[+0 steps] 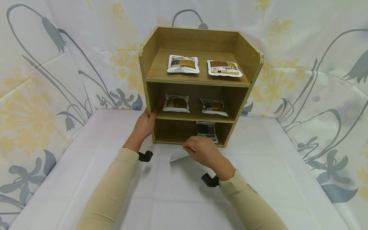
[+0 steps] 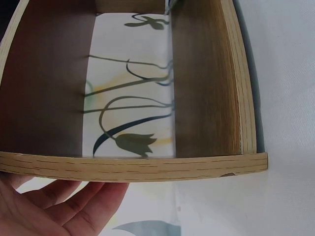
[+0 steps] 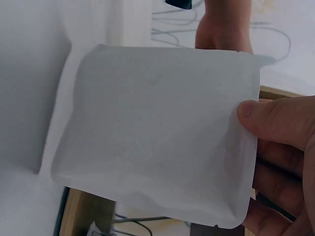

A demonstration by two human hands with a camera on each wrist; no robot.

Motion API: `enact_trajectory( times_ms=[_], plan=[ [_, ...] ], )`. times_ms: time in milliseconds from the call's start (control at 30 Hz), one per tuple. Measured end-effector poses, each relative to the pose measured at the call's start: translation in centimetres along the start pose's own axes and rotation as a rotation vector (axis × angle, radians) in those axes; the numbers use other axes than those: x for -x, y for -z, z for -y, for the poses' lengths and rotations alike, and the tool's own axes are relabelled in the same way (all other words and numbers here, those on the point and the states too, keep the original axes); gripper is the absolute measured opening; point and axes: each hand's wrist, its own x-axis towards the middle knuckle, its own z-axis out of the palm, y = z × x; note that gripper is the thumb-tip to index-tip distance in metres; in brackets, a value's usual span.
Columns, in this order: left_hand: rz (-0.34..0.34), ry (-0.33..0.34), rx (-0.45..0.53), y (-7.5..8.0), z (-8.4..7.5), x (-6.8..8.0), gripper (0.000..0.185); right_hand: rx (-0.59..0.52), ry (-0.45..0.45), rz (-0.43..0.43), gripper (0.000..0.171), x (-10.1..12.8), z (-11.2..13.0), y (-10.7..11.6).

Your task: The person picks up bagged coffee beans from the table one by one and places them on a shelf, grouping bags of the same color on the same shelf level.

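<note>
A small wooden shelf unit [image 1: 198, 84] with three levels stands on the white table. Two brown-labelled packets [image 1: 183, 64] lie on its top level, two more [image 1: 176, 103] on the middle level, and one [image 1: 207, 131] in the bottom level at the right. My left hand [image 1: 145, 124] rests against the shelf's left side panel [image 2: 133, 167] with straight fingers. My right hand [image 1: 201, 150] pinches a white packet [image 3: 157, 132] by its edge, plain side up, just in front of the bottom opening; the packet [image 1: 179, 155] sits low over the table.
The white table [image 1: 178, 198] spreads in front of the shelf. A flower-patterned cloth [image 1: 57, 64] hangs behind and to both sides. Black wrist-camera mounts [image 1: 145, 156] sit at both wrists.
</note>
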Motion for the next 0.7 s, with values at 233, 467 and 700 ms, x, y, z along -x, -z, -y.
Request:
enact_trajectory(
  times_ms=[233, 467, 700],
  plan=[
    [0.001, 0.004, 0.005, 0.0, 0.1, 0.0, 0.066, -0.003, 0.022, -0.079, 0.008, -1.1, -0.1, 0.0],
    [0.002, -0.004, 0.008, 0.0, 0.0, -0.1, 0.066, 0.019, -0.012, -0.121, 0.007, -1.9, -0.1, 0.1],
    [0.003, 0.003, 0.01, 0.0, 0.0, 0.0, 0.066, 0.033, -0.041, -0.213, 0.005, -2.4, -0.6, -0.4]
  ],
)
